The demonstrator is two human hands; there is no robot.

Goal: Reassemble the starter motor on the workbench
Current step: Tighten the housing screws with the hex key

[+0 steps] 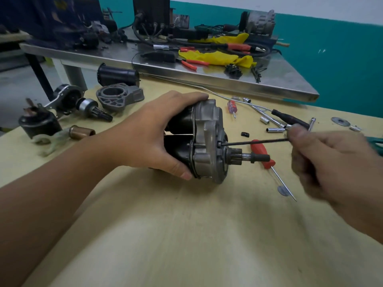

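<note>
The starter motor (207,139) lies on its side in the middle of the wooden bench, grey housing and pinion shaft pointing right. My left hand (157,131) grips its black body from the left, fingers over the top and thumb underneath. My right hand (323,160), blurred, pinches a thin black hex key (255,142) whose tip sits in a bolt on the housing's face.
A red-handled screwdriver (267,160) lies just behind the pinion shaft. Sockets and a ratchet handle (288,119) are scattered at the right. Loose starter parts (87,106) sit at the left. A steel table (207,75) with cables and pliers stands behind.
</note>
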